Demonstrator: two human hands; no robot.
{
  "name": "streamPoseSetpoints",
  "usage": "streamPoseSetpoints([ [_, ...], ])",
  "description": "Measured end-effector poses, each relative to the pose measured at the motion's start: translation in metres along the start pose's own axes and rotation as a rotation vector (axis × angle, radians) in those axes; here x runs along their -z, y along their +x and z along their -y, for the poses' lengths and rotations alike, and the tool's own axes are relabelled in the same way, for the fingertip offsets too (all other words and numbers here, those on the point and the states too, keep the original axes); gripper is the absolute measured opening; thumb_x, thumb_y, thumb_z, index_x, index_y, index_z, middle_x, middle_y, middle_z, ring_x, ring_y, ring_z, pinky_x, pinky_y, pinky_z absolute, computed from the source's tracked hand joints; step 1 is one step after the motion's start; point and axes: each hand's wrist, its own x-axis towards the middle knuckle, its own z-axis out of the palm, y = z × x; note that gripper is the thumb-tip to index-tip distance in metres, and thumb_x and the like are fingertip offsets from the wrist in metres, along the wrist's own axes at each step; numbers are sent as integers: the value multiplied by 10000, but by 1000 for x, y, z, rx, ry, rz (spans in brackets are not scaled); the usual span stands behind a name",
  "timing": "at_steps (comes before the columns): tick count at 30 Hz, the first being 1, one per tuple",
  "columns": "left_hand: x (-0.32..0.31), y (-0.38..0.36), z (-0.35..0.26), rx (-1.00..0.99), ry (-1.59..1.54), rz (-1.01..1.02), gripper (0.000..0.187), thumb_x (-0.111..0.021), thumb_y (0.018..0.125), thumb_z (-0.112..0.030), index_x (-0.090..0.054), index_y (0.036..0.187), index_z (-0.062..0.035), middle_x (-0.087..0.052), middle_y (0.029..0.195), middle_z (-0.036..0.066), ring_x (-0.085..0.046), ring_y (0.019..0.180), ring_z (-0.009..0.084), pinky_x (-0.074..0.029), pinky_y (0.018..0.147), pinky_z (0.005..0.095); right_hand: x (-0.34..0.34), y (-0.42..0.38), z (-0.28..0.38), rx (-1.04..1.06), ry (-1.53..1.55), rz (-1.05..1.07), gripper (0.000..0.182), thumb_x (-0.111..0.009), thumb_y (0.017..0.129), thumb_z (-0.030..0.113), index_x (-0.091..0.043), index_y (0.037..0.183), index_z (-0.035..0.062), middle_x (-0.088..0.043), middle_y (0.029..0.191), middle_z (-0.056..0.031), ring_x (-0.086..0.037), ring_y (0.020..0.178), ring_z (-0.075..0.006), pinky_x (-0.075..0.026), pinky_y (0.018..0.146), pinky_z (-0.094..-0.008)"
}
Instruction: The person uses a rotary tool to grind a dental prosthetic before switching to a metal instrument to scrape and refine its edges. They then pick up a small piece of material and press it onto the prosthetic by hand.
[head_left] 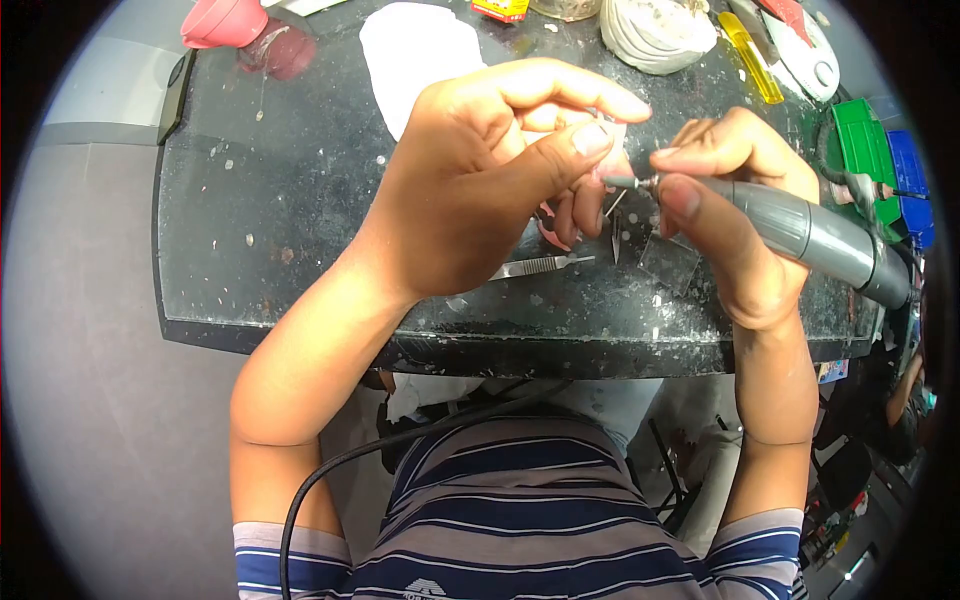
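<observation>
Between the fingers and thumb of my left hand (490, 170) is a small pink piece (614, 160), partly hidden by the fingertips. My right hand (745, 190) is wrapped round a grey rotary handpiece (790, 222), held nearly level. Its bit (622, 182) points left and reaches the pink piece; whether it touches is too small to tell. Below my left fingers, a metal scalpel handle (540, 266) lies on the dark table (300, 290). Another pink object (549, 228) shows partly behind those fingers.
White cloth or paper (410, 60) lies behind my left hand. Farther back are a pink cup (222, 22), a whitish bowl (658, 35) and a yellow-handled tool (750, 58). Green (862, 150) and blue (910, 180) bins stand right. A black cable (340, 462) crosses my lap.
</observation>
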Motion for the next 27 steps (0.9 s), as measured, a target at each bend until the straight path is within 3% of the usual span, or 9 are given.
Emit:
streamPoseSetpoints([
  [11, -4, -2, -2, -40, 97, -23, 279, -553, 1009, -67, -580, 1230, 102, -658, 804, 117, -591, 623, 117, -531, 603, 247, 1, 2, -4, 1, 16, -54, 194, -686, 873, 120, -630, 953, -48, -585, 798, -97, -565, 622, -144, -471, 566, -264],
  [14, -4, -2, -3, -22, 119, -23, 281, -549, 1010, -64, -578, 1236, 101, -661, 806, 124, -596, 625, 118, -536, 607, 250, 3, 1, -4, -16, 23, 24, 183, -673, 879, 117, -629, 958, -42, -585, 809, -95, -567, 628, -145, -478, 560, -271],
  [16, -5, -2, -1, -45, 85, -36, 283, -546, 1011, -63, -575, 1241, 100, -662, 808, 127, -606, 631, 121, -539, 612, 250, 4, 0, -5, -76, 69, -112, 172, -669, 879, 115, -629, 954, -34, -584, 817, -94, -566, 624, -144, -483, 556, -276],
  [27, -5, -2, -1, -70, 121, -36, 279, -538, 1015, -56, -573, 1244, 100, -633, 732, 102, -627, 641, 129, -553, 670, 265, 8, 0, -5, -93, 95, -84, 178, -665, 885, 129, -627, 961, -28, -584, 819, -90, -569, 651, -145, -494, 562, -285],
])
